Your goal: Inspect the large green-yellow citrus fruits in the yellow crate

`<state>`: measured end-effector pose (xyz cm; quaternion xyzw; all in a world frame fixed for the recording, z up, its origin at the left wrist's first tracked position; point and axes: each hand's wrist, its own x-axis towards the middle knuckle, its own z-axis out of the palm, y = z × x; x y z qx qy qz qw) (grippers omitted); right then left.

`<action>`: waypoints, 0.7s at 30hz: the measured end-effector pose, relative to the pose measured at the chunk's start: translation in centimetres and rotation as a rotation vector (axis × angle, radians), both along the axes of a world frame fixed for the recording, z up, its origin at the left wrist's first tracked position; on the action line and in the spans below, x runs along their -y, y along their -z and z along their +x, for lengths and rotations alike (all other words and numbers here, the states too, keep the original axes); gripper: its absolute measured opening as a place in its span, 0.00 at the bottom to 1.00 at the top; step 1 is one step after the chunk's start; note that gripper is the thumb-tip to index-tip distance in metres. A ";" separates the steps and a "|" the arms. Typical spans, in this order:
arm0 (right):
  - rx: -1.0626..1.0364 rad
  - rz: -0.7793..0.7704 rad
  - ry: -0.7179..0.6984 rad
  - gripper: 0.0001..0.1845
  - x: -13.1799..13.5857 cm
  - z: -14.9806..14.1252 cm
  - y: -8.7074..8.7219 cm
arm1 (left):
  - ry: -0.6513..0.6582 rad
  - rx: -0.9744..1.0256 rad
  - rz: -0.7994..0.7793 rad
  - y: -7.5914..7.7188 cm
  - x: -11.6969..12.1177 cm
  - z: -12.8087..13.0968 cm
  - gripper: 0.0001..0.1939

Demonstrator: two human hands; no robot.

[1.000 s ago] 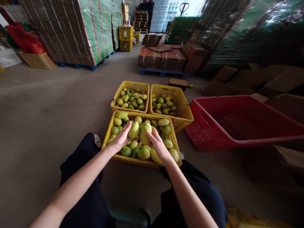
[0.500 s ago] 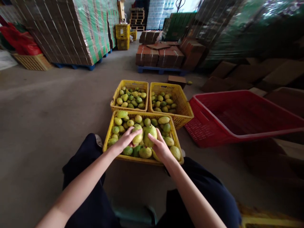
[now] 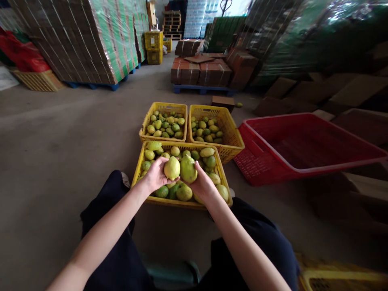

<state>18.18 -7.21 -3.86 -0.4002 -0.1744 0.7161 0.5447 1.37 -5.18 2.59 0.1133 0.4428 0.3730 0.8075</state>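
My left hand [image 3: 156, 176] is closed around a yellow lemon [image 3: 171, 168], lifted just above the near yellow crate [image 3: 140, 161]. Beside it, my right hand [image 3: 202, 184] grips a larger green-yellow lemon [image 3: 188, 169]. The two fruits touch each other over the crate's middle. Under them the crate is full of several green and yellow lemons [image 3: 184, 193]. My knees in dark trousers sit on either side of the crate.
Two more yellow crates of lemons [image 3: 163, 107] [image 3: 230, 133] stand side by side behind the near one. A large red crate [image 3: 306, 167] lies tilted at the right. Wrapped carton pallets [image 3: 91, 40] and brown boxes [image 3: 209, 72] stand further back on the concrete floor.
Both hands dipped among the fruit in the crate, then rose, each turning its lemon up toward me. The view shifted slightly downward.
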 end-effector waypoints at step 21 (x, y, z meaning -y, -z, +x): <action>-0.074 0.199 -0.100 0.23 1.1 -1.1 -0.9 | 0.009 -0.015 0.349 1.2 0.3 0.9 0.18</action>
